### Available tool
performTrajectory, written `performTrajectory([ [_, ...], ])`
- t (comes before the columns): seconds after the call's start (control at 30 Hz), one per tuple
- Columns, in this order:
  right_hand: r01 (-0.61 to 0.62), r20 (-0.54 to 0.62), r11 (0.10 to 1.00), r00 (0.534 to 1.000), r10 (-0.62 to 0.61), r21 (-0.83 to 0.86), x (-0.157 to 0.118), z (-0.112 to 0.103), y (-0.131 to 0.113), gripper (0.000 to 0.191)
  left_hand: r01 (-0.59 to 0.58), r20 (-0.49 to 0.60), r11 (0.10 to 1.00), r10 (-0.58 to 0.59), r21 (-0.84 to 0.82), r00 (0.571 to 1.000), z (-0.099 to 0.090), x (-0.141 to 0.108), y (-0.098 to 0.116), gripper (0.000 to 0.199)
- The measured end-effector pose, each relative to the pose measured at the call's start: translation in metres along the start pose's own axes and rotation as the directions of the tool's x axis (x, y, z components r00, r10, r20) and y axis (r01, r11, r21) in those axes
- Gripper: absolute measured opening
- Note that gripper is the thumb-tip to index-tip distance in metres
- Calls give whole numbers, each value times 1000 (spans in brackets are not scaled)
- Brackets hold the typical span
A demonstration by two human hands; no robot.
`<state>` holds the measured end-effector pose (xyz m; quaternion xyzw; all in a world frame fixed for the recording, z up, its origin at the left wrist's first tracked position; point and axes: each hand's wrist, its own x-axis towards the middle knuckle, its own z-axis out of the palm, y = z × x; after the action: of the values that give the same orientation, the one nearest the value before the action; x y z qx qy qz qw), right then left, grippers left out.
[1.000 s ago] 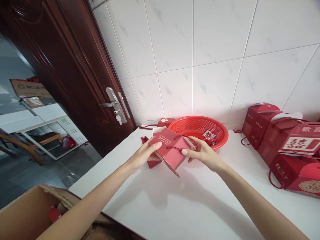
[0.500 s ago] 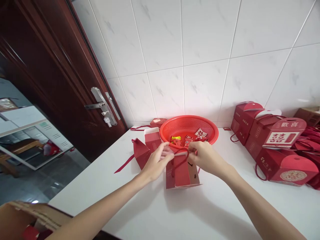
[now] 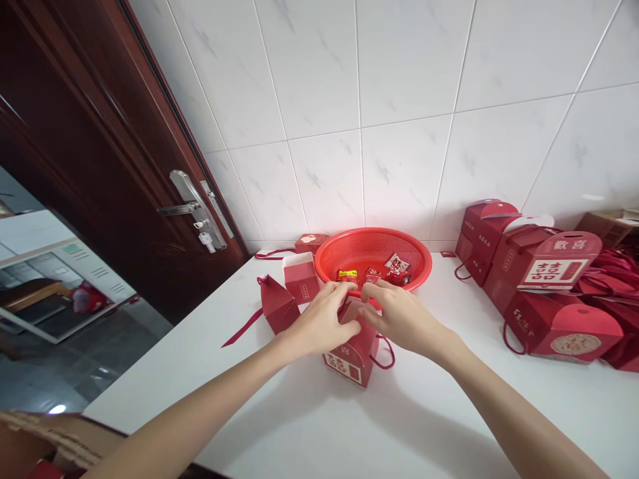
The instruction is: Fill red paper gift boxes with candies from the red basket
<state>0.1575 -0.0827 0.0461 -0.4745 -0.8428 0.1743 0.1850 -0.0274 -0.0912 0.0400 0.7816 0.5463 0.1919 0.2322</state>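
A small red gift box (image 3: 349, 356) with a white-and-red character panel stands on the white table, a red cord looping out at its right side. My left hand (image 3: 327, 319) is curled over the box's upper left, fingers and thumb on its top flaps. My right hand (image 3: 392, 309) bends round the top right edge of the same box. Just behind the hands sits a red plastic basket (image 3: 374, 243) with several wrapped sweets, one of them yellow (image 3: 348, 275). The fingertips partly hide the box's top.
Left of the hands are an open red box (image 3: 301, 278) and a pointed red box (image 3: 277, 306) with a ribbon. Several red boxes (image 3: 554, 263) are grouped at the right. A cardboard box (image 3: 64, 436) is at the lower left, near a dark door (image 3: 100, 133).
The box between my hands has turned, so its character panel now faces the camera and its cord hangs at the right. Both hands have shifted onto its top flaps.
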Motion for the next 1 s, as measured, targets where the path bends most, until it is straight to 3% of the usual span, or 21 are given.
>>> performTrajectory([
  [0.13, 91, 89, 996, 992, -92, 13, -4, 4, -3, 23, 12, 22, 999, -11, -36, 1000, -10, -4, -16, 58],
  [0.23, 143, 134, 988, 980, -149, 59, -6, 9, -4, 23, -4, -27, 995, 1, -104, 1000, -12, -7, -22, 61],
  [0.37, 105, 168, 994, 981, -102, -9, -7, 10, -4, 25, -16, -50, 994, 11, -112, 999, -12, -8, -30, 59],
  [0.5, 85, 167, 996, 982, -90, 37, -11, 1, 0, 27, 19, 20, 997, -18, -72, 1000, -10, -7, -40, 47],
  [0.67, 62, 323, 995, 943, -82, 73, -20, -20, 17, 17, 112, 34, 994, -112, 0, 993, -4, -11, -43, 47],
  [0.77, 69, 308, 998, 949, -68, 6, -24, -28, 30, 40, 127, 147, 990, -134, 59, 980, -5, -16, -34, 68],
  [0.87, 0, 306, 999, 952, 13, -44, -26, -31, 35, 64, 74, 257, 996, -86, 53, 963, -8, -21, -25, 93],
  [1.0, 17, 347, 999, 938, -6, -27, -26, -33, 31, 88, 44, 344, 999, -51, 28, 938, -10, -23, -24, 108],
])
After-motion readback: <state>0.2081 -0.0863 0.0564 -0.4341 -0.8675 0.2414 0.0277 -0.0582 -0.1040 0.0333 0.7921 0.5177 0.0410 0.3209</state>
